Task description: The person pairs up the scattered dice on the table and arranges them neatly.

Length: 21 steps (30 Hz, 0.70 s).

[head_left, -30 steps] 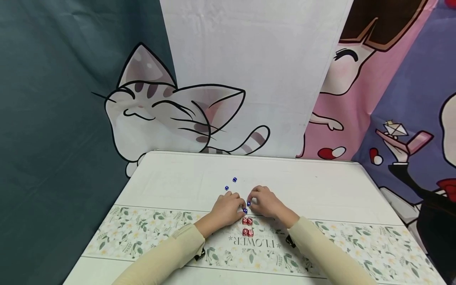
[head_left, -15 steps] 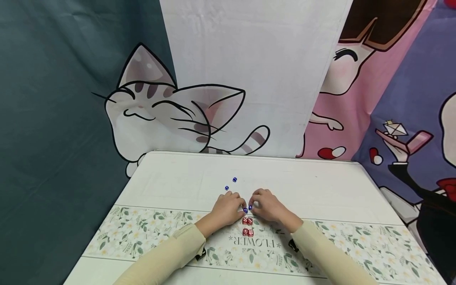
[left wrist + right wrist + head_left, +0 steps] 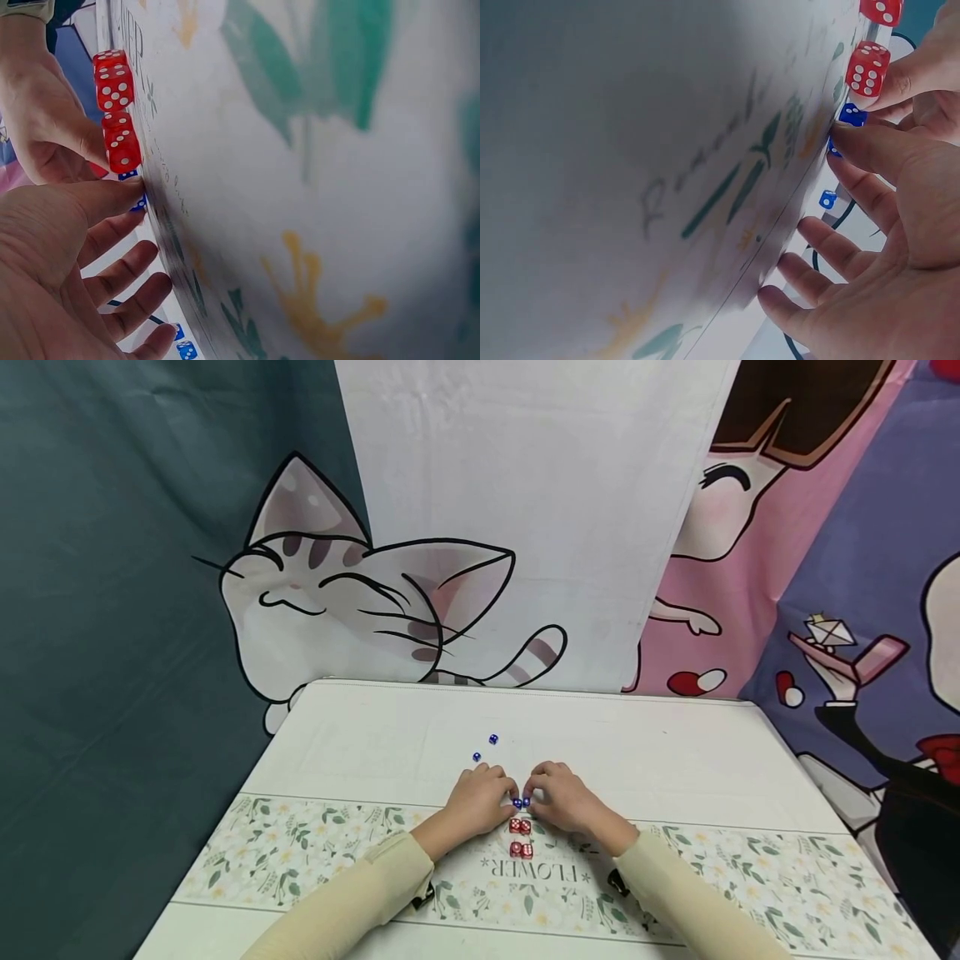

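Observation:
On the table my left hand (image 3: 478,799) pinches a small blue die (image 3: 517,803) between thumb and index finger. From the other side my right hand (image 3: 562,797) pinches a second blue die (image 3: 527,802), and the two dice sit side by side. In the right wrist view, the right thumb covers much of its die (image 3: 836,148), with the left hand's die (image 3: 853,114) just beyond. Closer to the body lie red dice with white pips in two pairs, a nearer pair (image 3: 521,851) and a farther pair (image 3: 521,826) just in front of the blue dice.
Two more blue dice lie beyond the left hand, one (image 3: 476,757) near its fingertips and another (image 3: 493,739) farther back. A floral band (image 3: 337,852) with printed lettering crosses the white tabletop (image 3: 637,735). Cartoon-printed curtains (image 3: 570,510) hang behind the table's far edge.
My right hand has drawn its blue die slightly nearer the body and then left, up against the one in my left hand. The left hand and the red dice have stayed put.

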Each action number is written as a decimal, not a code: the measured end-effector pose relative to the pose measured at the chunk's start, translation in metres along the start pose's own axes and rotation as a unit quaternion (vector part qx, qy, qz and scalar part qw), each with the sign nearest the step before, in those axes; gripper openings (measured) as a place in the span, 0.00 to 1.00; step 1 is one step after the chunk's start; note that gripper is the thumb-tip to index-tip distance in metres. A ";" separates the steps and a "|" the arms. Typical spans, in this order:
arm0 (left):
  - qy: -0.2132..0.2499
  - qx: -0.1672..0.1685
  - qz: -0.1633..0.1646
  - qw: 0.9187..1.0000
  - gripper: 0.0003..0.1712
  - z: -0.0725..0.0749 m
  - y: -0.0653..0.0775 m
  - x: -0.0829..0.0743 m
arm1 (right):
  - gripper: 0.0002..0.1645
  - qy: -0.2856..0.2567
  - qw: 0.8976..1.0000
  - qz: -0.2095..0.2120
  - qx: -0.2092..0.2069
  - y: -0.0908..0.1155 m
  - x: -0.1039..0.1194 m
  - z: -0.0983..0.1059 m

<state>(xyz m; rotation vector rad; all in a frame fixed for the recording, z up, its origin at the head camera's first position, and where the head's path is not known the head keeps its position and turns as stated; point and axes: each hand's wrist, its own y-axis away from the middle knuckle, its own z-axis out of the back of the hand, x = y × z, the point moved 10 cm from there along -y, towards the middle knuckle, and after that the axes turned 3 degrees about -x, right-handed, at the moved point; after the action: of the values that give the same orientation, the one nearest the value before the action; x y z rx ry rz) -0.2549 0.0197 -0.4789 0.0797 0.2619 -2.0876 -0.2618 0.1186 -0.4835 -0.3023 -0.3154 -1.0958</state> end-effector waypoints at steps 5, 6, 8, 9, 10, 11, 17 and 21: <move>-0.001 -0.002 -0.001 1.000 0.10 0.000 0.000 -0.001 | 0.05 0.004 1.000 -0.001 0.001 0.001 0.000 -0.001; -0.002 -0.002 -0.001 1.000 0.10 0.000 0.000 -0.001 | 0.06 0.005 1.000 -0.002 0.002 0.001 0.000 -0.002; -0.003 -0.002 -0.002 1.000 0.10 0.000 -0.001 -0.001 | 0.06 0.005 1.000 -0.003 0.002 0.001 0.000 -0.002; -0.003 -0.001 -0.003 1.000 0.10 0.000 -0.001 -0.001 | 0.06 0.006 1.000 -0.004 0.001 0.001 0.000 -0.002; -0.004 -0.001 -0.003 1.000 0.10 0.000 -0.001 -0.001 | 0.06 0.005 1.000 -0.003 0.001 0.001 0.000 -0.002; -0.004 0.000 -0.003 1.000 0.10 -0.001 -0.002 -0.001 | 0.06 0.005 1.000 -0.002 0.001 0.001 0.001 -0.002; 0.006 0.005 -0.002 1.000 0.10 0.001 -0.002 0.000 | 0.06 -0.001 1.000 0.000 0.000 0.001 0.002 -0.001; 0.011 0.007 -0.002 1.000 0.10 0.001 -0.002 0.001 | 0.06 -0.002 1.000 -0.006 0.005 0.001 0.001 -0.001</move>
<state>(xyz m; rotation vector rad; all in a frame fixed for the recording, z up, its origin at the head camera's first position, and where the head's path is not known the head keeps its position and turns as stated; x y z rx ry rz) -0.2571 0.0199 -0.4779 0.1096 0.2605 -2.0930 -0.2607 0.1175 -0.4837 -0.2947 -0.3271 -1.1046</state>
